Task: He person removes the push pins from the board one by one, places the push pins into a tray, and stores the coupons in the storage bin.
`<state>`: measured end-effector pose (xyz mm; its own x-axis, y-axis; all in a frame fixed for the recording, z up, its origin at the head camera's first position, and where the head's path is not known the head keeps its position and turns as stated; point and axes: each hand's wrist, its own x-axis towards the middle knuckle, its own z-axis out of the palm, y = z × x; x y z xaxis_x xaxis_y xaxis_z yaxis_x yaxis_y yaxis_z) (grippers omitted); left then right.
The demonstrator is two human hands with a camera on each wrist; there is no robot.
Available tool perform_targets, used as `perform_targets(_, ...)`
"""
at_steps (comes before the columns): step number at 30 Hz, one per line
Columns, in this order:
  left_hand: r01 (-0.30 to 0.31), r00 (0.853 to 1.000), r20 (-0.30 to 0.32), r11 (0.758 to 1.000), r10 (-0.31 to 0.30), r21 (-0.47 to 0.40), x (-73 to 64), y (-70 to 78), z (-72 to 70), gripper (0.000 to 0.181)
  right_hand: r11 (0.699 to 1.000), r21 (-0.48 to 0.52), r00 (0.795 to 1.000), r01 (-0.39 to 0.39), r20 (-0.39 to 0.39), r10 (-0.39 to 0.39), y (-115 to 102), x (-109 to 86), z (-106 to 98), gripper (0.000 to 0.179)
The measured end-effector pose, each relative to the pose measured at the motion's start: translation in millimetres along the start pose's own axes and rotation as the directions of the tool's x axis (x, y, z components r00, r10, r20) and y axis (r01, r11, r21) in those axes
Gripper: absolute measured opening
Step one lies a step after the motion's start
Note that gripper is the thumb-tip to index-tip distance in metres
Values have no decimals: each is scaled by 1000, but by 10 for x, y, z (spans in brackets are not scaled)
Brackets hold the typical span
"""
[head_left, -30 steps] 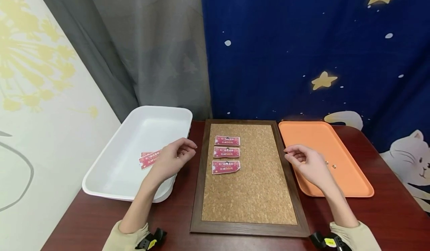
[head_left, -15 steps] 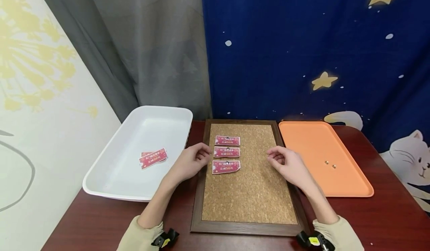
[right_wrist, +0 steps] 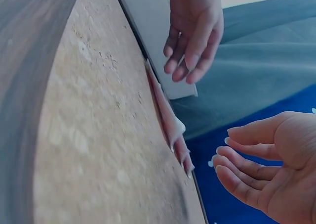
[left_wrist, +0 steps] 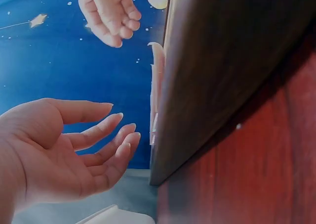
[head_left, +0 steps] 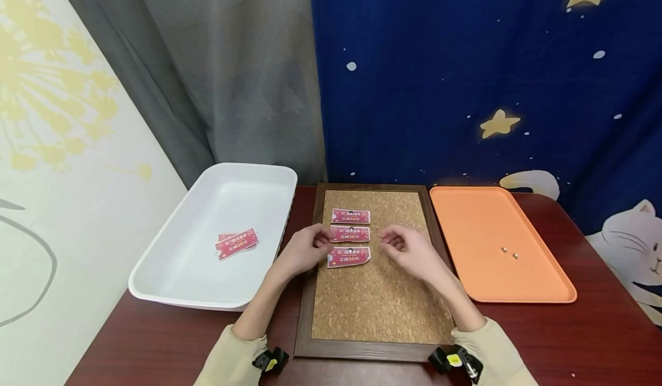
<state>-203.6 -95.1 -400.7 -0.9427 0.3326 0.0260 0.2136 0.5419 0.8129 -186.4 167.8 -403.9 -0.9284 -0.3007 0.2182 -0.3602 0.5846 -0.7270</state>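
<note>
In the head view my left hand (head_left: 305, 251) hovers over the left frame of the corkboard (head_left: 383, 311), fingertips beside the middle and lower coupons. Three red paper coupons hang in a column, each with a small pin near its top: the upper coupon (head_left: 341, 220), the middle coupon (head_left: 343, 238) and the lower coupon (head_left: 346, 259), whose right corner curls. To their right, over bare cork, is my right hand (head_left: 414, 254). Both hands have loosely bent fingers with nothing between them, as the left wrist view of the left fingers (left_wrist: 94, 135) and the right wrist view show.
Left of the board stands a white plastic tub (head_left: 181, 277) with overlapping red coupons (head_left: 237, 244) inside. On the right an orange tray (head_left: 522, 285) bears two small metallic pins (head_left: 509, 253). All stand on a dark red table (head_left: 134, 340), with curtains behind.
Both hands have moved inward: the left from above the white tub to the board's left side, the right from the orange tray's edge to over the cork. The coupons stay put.
</note>
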Motion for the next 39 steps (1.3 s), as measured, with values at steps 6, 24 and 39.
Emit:
perform_targets(6, 42, 999, 8, 999, -42, 17, 65, -74, 63, 15, 999, -36, 996, 6, 84, -3, -60, 151, 145, 12)
perform_targets(24, 124, 987, 99, 992, -123, -3, 106, -96, 92, 11, 995, -102, 974, 19, 229, 4, 23, 414, 416, 5)
perform_targets(39, 140, 983, 113, 990, -142, 27, 111, -111, 85, 7, 986, -129, 974, -107, 185, 130, -18, 461, 509, 5)
